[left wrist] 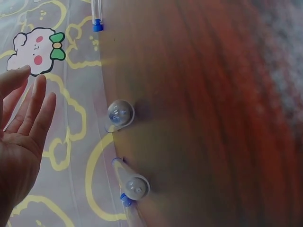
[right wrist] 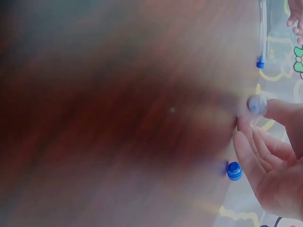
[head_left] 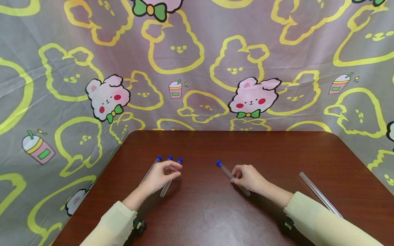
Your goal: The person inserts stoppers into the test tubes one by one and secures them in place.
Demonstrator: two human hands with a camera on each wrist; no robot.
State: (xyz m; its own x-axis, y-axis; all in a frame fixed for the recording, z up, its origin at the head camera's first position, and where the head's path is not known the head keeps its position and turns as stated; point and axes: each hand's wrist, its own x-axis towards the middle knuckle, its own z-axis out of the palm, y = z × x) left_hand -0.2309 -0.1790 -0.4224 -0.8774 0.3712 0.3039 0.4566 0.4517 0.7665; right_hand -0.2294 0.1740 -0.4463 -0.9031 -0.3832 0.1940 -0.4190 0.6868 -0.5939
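Observation:
My right hand (head_left: pixel 248 178) pinches a clear test tube (head_left: pixel 227 172) with a blue cap between thumb and fingers. Its cap points away and to the left, low over the table. In the right wrist view, the tube's rounded end (right wrist: pixel 257 105) shows beside the thumb. My left hand (head_left: pixel 158 177), fingers loosely bent and holding nothing, hovers over several blue-capped test tubes (head_left: pixel 166 188), partly covering them. From the left wrist, two rounded tube ends (left wrist: pixel 120 113) appear to the right of the hand.
Another clear tube (head_left: pixel 318 193) lies at the right, its near end hidden by my right sleeve (head_left: pixel 323 215). Everything rests on a brown wooden table (head_left: pixel 200 212). Behind and at the sides hangs a patterned cloth (head_left: pixel 197 78).

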